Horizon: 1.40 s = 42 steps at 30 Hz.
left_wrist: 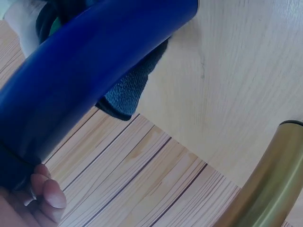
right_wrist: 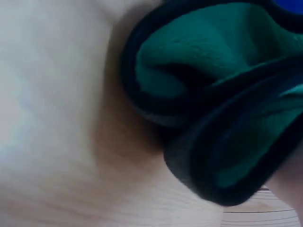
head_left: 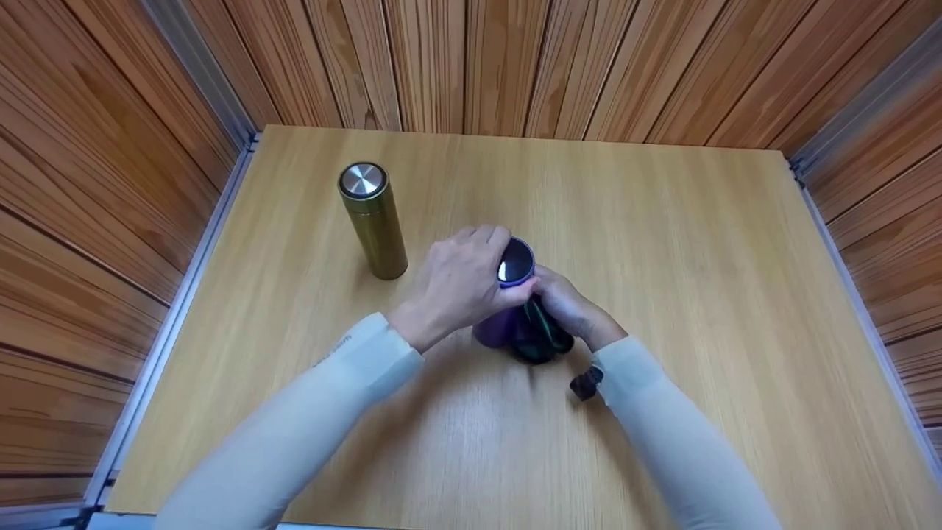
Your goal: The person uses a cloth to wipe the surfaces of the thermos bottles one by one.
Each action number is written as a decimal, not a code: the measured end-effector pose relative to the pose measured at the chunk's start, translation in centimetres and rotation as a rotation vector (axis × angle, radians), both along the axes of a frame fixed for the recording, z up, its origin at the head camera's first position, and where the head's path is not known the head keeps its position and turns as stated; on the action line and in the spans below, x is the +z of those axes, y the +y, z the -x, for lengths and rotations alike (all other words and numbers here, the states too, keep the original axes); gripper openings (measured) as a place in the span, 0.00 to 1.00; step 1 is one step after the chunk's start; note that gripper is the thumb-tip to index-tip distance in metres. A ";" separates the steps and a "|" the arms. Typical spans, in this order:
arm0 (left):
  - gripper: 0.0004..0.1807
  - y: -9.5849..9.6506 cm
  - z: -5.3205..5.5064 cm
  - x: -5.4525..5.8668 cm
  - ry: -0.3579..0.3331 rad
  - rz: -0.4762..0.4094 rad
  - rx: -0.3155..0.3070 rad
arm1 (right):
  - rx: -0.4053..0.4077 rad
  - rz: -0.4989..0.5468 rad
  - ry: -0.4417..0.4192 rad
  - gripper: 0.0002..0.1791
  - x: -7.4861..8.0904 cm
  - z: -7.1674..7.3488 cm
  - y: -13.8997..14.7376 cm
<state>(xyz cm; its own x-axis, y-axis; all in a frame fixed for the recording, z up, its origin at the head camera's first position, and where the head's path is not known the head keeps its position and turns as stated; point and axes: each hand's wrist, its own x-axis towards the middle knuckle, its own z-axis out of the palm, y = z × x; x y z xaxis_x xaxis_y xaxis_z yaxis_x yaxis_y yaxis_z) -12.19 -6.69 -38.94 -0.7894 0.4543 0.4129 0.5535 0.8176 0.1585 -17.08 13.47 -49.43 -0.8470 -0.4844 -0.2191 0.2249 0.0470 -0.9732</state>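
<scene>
A purple-blue thermos (head_left: 494, 330) stands near the middle of the table, its dark glossy lid (head_left: 517, 259) facing up. My left hand (head_left: 460, 276) grips it around the top, with the thumb across the near side of the lid. In the left wrist view, curled fingertips (left_wrist: 49, 194) show at the lid end of its smooth body. On the right side of the thermos, my right hand (head_left: 565, 300) holds a bunched cloth (head_left: 541, 338) against it. Green inner folds and a dark border of this cloth (right_wrist: 199, 47) fill much of the right wrist view.
A gold thermos (head_left: 379, 235) with a silver-topped lid stands upright to the left, beyond my left hand. By my right cuff is a small dark object (head_left: 586, 383). Wood-plank walls (head_left: 500, 66) border the light wooden table (head_left: 699, 243) at the back and sides.
</scene>
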 end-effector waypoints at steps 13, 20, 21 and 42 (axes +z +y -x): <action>0.38 0.7 0.2 1.4 -0.193 0.095 0.210 | -0.053 -0.059 0.135 0.26 0.0 -3.1 0.9; 0.42 1.1 0.8 2.0 -0.218 0.143 0.310 | -0.327 -0.184 0.281 0.26 0.4 -5.9 -0.3; 0.43 1.1 0.9 2.2 -0.236 0.147 0.328 | -0.360 -0.184 0.305 0.25 0.5 -6.3 -0.6; 0.42 0.7 3.6 3.1 -0.417 0.142 0.499 | -0.588 -0.362 0.893 0.43 -0.9 -9.0 -5.0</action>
